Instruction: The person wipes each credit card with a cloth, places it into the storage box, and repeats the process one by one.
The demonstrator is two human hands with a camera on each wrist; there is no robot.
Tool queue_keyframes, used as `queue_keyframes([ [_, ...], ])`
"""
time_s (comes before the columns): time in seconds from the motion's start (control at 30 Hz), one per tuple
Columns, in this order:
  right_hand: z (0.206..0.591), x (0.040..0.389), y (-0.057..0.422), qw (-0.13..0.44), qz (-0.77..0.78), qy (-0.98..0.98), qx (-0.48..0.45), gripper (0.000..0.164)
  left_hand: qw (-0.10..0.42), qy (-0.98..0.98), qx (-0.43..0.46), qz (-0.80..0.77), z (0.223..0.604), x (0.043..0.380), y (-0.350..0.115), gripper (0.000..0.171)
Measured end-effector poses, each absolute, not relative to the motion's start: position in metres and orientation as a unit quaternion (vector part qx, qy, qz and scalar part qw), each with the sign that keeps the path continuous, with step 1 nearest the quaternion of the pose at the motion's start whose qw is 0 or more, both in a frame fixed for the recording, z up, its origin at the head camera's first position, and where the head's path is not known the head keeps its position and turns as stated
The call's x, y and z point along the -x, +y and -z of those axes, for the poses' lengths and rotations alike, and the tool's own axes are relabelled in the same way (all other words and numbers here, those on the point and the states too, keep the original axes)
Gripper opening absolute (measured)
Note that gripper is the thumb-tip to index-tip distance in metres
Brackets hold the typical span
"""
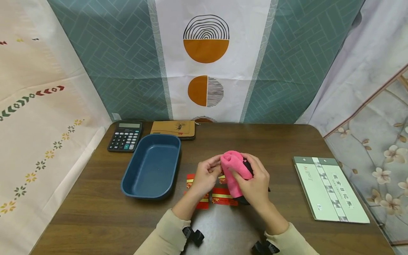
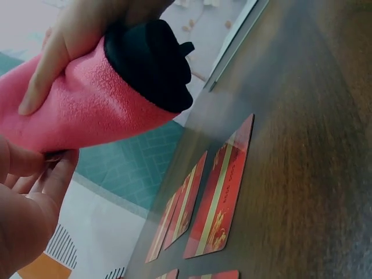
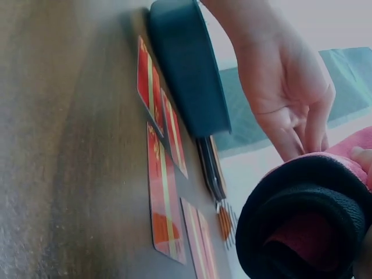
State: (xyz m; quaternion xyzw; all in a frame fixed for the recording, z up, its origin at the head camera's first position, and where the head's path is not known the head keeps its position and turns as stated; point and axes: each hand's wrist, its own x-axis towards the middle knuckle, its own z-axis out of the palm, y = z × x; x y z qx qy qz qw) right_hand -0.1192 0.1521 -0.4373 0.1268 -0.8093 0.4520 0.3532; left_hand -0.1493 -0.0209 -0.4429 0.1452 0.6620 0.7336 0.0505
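A rolled pink fleecy cloth item (image 1: 232, 170) with black ends is held up over the table; its exact kind is unclear. My right hand (image 1: 255, 179) grips it from the right, thumb across the pink front. From the left, my left hand (image 1: 205, 175) pinches its edge with thumb and fingertips. The right wrist view shows the roll's black end (image 3: 308, 215), wound in layers with pink inside. A black flap (image 2: 154, 64) sticks out in the left wrist view. Below lie several red cards (image 1: 224, 196) with gold bands, partly hidden by the hands and roll.
Left of the hands stands a blue rectangular tray (image 1: 127, 186). Behind it are a black calculator (image 1: 125, 136) and brown notebooks (image 1: 175, 128). A pale green notepad (image 1: 329, 189) lies at the right. Patterned cloths (image 1: 127, 63) hang around the table.
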Motion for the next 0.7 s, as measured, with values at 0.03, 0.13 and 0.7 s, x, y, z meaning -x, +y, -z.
queue_keyframes([
  [0.03,0.437,0.119,0.153,0.355,-0.454,-0.808,-0.125,0.054,0.047,0.668,-0.145,-0.729,0.443,0.149,-0.022,0.037],
  [0.13,0.438,0.121,0.158,0.366,-0.45,-0.807,-0.111,0.053,0.036,0.68,-0.136,-0.719,0.441,0.148,-0.026,0.037],
  [0.7,0.435,0.129,0.196,0.411,-0.448,-0.793,-0.044,0.055,0.037,0.711,-0.104,-0.694,0.443,0.151,-0.049,0.035],
])
